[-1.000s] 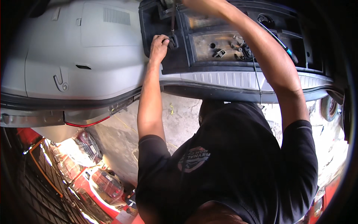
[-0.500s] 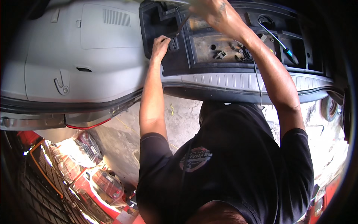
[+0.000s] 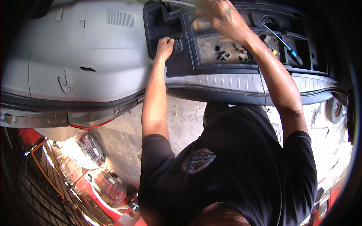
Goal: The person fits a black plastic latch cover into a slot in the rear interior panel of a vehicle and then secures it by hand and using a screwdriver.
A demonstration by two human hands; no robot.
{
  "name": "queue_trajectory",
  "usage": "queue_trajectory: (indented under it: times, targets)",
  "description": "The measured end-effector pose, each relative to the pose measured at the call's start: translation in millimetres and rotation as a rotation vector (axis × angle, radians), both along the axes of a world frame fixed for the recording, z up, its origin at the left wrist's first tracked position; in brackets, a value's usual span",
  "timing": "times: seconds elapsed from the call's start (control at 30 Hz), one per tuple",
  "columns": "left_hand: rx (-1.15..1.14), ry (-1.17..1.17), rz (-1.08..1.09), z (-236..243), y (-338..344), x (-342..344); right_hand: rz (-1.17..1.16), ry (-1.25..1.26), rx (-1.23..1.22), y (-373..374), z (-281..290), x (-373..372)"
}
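Head view: I see the left hand [image 3: 164, 49], forearm straight, curled beside the lower end of a dark rod [image 3: 187, 27] over the black tray [image 3: 181, 67]; the right hand [image 3: 226, 24] slants near its upper end (whether either's fingers grip, I can't tell).

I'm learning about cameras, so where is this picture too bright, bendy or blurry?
In the head view, glare whitens the floor at right; in the head view, the ribbed sill looks bowed; in the head view, the right hand looks blurry near the top.
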State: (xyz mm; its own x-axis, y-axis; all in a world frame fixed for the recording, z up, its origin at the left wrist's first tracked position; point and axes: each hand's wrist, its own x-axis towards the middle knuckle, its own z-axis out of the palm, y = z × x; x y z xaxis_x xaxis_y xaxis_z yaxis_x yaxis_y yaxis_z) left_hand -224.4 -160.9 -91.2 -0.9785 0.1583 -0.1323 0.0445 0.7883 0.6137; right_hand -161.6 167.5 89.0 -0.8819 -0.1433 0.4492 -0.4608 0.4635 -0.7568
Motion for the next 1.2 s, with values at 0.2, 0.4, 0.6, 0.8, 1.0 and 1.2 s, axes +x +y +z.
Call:
queue_trajectory:
  times: [0.2,0.4,0.6,0.8,1.0,1.2]
  targets:
    - [0.264,-0.342,0.314,9,8,6,0.004,0.035,0.045,-2,-4,-2]
    - [0.207,-0.305,0.207,-6,-7,-2,-0.015,0.07,0.062,-12,3,-4]
    - [0.219,-0.353,0.169,6,-3,-2,-0.017,0.024,0.11,-13,3,-6]
    - [0.151,-0.545,0.147,17,1,-5,-0.035,0.117,0.156,-19,-8,-11]
    - [0.222,-0.424,0.129,28,5,2,-0.038,0.195,0.191,-24,-7,-16]
    - [-0.165,0.157,-0.05,9,13,11,-0.003,0.191,0.229,-31,4,-14]
